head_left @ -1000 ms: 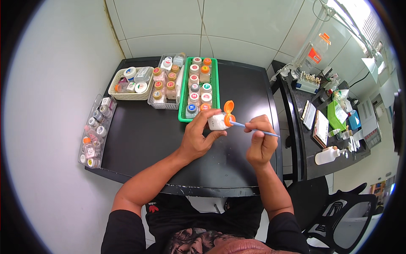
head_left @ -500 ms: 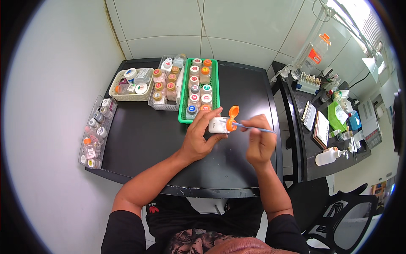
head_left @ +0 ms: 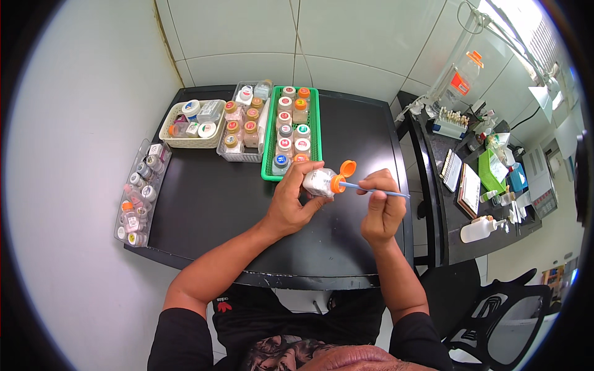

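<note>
My left hand [head_left: 293,199] is closed around a small clear bottle [head_left: 318,183] of white powder, tipped on its side with its mouth to the right. Its orange flip cap [head_left: 348,168] stands open above the neck. Between the fingers of my right hand [head_left: 382,207] I pinch a thin blue stick [head_left: 375,190], whose left end reaches the bottle's mouth; that tip is hidden at the neck. Just behind my left hand is a green basket [head_left: 320,123] with rows of small capped jars.
A clear basket [head_left: 250,157] of gold-capped jars and a cream basket [head_left: 185,142] stand left of the green one. Along the table's left edge lies a clear tray [head_left: 147,148] of small jars. A side desk [head_left: 455,238] at right holds a white pump bottle [head_left: 476,230].
The bottle has turned in my left hand, and its open cap now leans further right. My right hand has shifted slightly; the stick's outer end sits a little further right.
</note>
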`<state>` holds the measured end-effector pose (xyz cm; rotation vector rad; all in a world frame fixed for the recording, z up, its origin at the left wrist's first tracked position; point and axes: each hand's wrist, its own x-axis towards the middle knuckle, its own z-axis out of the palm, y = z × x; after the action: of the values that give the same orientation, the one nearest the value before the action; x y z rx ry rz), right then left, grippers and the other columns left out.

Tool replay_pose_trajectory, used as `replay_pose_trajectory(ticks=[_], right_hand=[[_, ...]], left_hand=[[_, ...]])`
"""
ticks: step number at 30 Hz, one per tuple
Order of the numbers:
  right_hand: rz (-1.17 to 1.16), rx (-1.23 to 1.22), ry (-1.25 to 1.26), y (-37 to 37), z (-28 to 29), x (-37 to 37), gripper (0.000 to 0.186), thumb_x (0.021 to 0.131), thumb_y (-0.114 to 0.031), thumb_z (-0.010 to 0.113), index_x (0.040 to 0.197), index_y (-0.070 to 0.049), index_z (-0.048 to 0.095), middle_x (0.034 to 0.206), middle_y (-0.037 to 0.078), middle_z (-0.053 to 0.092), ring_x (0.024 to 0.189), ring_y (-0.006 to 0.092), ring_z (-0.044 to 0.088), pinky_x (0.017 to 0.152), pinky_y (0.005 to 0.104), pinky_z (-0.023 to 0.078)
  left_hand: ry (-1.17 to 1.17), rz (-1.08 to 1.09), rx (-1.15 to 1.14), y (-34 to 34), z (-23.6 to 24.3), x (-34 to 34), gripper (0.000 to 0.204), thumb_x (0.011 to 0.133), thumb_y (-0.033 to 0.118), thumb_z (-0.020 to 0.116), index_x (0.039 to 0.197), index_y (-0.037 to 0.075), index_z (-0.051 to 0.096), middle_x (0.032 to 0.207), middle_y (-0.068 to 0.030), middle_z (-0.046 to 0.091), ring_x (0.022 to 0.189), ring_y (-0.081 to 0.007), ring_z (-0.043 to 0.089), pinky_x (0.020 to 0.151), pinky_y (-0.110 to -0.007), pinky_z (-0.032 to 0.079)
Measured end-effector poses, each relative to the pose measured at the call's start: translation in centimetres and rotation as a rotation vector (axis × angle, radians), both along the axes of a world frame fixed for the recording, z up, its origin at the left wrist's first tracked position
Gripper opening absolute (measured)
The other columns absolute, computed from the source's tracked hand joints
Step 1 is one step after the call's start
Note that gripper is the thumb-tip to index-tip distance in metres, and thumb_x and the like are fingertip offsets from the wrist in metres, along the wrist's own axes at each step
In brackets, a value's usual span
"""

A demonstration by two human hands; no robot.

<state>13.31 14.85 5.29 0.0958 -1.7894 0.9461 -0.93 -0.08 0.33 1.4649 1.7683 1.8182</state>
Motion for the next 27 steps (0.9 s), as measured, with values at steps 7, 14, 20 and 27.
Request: replay_pose_trajectory(ticks=[7,14,20,27], right_hand=[[-0.002,0.050,-0.094,0.2,0.3,-0.2,0.029,0.113,-0.018,0.054,0.101,0.004,0.070,0.086,0.012,0.069,0.075,0.0215,0.062,0.068,0.0332,0.048],[-0.045,-0.013,0.001,-0.1,0.4,0.3,0.026,0.111,-0.016,0.057,0.100,0.002,0.071,0.087,0.012,0.070,0.080,0.0230,0.063,0.072,0.0350,0.049],[0.002,0.127,-0.112,0.1,0.6,-0.1,0.022,0.109,-0.015,0.060,0.101,0.001,0.071,0.090,0.011,0.072,0.082,0.0240,0.063,0.075,0.0358,0.050],[-0.012,0.131,-0.068,0.0,0.0,-0.2,0.021,0.109,-0.015,0.061,0.101,0.002,0.071,0.089,0.012,0.072,0.080,0.0239,0.063,0.074,0.0351,0.049]], left_hand=[[-0.025,0.055,0.004,0.0,0.5,0.1,0.067,0.090,0.010,0.088,0.145,0.003,0.051,0.127,-0.0116,0.067,0.106,-0.0161,0.067,0.080,-0.028,0.055],[-0.132,-0.014,0.066,0.4,-0.1,0.2,0.063,0.088,0.004,0.088,0.130,0.006,0.042,0.132,-0.0142,0.067,0.113,-0.0148,0.069,0.084,-0.027,0.054],[-0.147,-0.011,0.126,0.3,-0.3,0.0,0.065,0.086,0.002,0.090,0.122,0.009,0.037,0.133,-0.0175,0.066,0.113,-0.0164,0.069,0.084,-0.027,0.053],[-0.143,-0.012,0.129,0.4,-0.3,0.0,0.066,0.084,0.002,0.091,0.117,0.010,0.035,0.135,-0.0195,0.065,0.114,-0.0170,0.069,0.083,-0.027,0.053]])
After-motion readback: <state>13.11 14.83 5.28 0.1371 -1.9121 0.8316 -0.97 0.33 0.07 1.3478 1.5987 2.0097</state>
